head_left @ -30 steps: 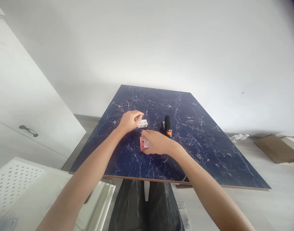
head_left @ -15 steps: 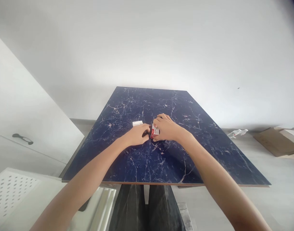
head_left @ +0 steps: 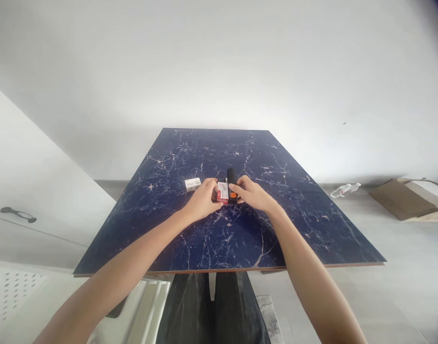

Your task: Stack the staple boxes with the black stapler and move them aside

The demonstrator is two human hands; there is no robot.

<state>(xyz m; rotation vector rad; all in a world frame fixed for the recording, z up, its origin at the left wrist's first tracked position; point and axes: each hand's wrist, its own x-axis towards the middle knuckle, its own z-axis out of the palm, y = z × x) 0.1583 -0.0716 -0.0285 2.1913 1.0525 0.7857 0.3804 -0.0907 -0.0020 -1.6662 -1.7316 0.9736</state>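
My left hand (head_left: 203, 199) is closed around the left side of a small red-and-white box (head_left: 222, 191), thumb toward me. Right beside that box, my right hand (head_left: 253, 192) grips a slim black handheld device (head_left: 230, 177) with an orange button, shaped like a barcode scanner. The right thumb lies over its top near the button. Box and device sit side by side, but whether they touch is unclear. A small white box (head_left: 193, 184) with printing rests on the tabletop, just left of my left hand's fingers.
The dark blue marble-patterned table (head_left: 219, 148) backs onto a pale wall. A cardboard box (head_left: 405, 198) and a clear plastic bottle (head_left: 345, 190) are on the floor at the right. To the left are a white cabinet door with a dark handle (head_left: 18, 215) and a perforated white chair (head_left: 14, 296).
The red-and-white box has passed from my right hand to my left. My right hand now holds the black device, which was mostly hidden by the left hand. The camera view has shifted slightly.
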